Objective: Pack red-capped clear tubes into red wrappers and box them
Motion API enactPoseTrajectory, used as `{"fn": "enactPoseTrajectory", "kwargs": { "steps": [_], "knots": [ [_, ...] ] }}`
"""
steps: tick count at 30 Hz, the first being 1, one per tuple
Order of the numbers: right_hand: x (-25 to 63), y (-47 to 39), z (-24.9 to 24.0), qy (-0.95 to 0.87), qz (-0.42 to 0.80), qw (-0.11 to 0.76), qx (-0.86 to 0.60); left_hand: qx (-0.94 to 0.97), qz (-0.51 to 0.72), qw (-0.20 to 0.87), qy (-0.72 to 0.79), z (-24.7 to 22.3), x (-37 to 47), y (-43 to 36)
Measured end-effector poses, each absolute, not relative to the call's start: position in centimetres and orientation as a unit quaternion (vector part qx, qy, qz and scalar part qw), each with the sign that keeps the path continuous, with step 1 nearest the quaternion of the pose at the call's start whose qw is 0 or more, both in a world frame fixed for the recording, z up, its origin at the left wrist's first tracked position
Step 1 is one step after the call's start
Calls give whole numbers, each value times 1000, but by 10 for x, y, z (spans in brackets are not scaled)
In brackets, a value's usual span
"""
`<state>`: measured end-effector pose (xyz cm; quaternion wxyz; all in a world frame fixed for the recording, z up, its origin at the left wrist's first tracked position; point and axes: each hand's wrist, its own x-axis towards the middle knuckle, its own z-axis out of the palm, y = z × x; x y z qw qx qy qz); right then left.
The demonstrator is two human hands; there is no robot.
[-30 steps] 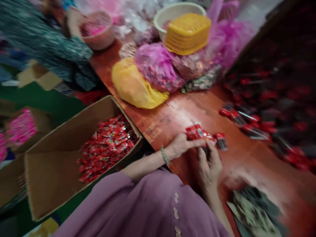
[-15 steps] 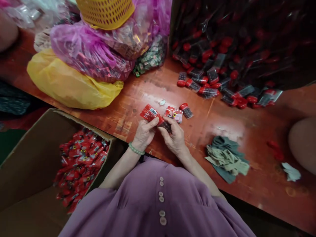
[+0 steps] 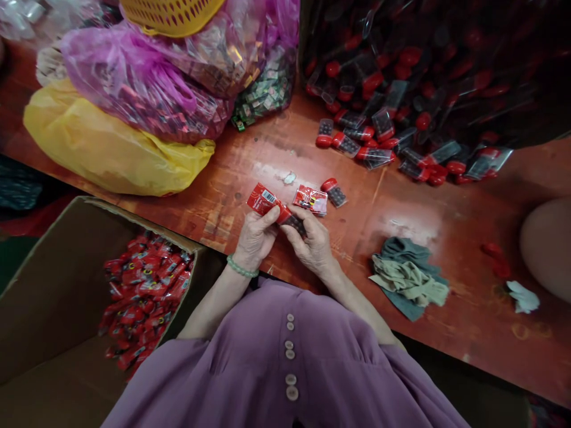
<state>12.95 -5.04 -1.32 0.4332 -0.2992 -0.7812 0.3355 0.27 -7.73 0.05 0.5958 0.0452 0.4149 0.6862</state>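
Note:
My left hand (image 3: 256,236) pinches a red printed packet (image 3: 261,197) with a barcode between thumb and fingers. A small clear bottle (image 3: 292,222) with a red cap and dark beads inside is gripped by my right hand (image 3: 313,241). The bottle's capped end meets the packet between my hands; whether it sits inside the packet I cannot tell. Just beyond my right fingers lie some flat red packets (image 3: 311,199) and another red-capped bottle (image 3: 334,192).
An open cardboard box (image 3: 194,252) of filled red packets stands below the table at left. Stuffed bags (image 3: 120,142) and a yellow basket (image 3: 173,15) occupy the far left. Many red-capped bottles (image 3: 375,156) spill out at the far right. Crumpled cloths (image 3: 408,276) lie at right.
The view has shifted slightly, so most things sit a little further left and higher. Both hands keep their hold on the packet and bottle.

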Motion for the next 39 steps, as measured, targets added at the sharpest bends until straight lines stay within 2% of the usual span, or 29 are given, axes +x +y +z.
{"fn": "enactPoseTrajectory", "kwargs": {
  "steps": [5,12,16,18,20,24,28,31,39],
  "knots": [
    [131,-52,-10,-736,420,427,-315,31,698,595,398,0,-1,-74],
    [135,-43,-14,-424,718,450,-318,-18,668,629,396,3,-6,-74],
    [138,-37,-8,-386,775,400,-299,-32,659,650,378,4,-6,-76],
    [137,-35,-2,-429,753,394,-307,-33,654,652,381,5,-5,-77],
    [134,-34,4,-506,680,412,-335,-31,652,649,391,6,-5,-76],
    [126,-29,8,-693,419,446,-382,-17,670,635,384,5,-1,-77],
    [116,-26,1,-794,242,461,-313,-5,693,612,380,4,3,-79],
    [110,-27,-6,-804,188,477,-302,-1,693,600,401,4,5,-79],
    [105,-26,-21,-794,136,488,-336,11,674,613,411,4,8,-79]
  ]
}}
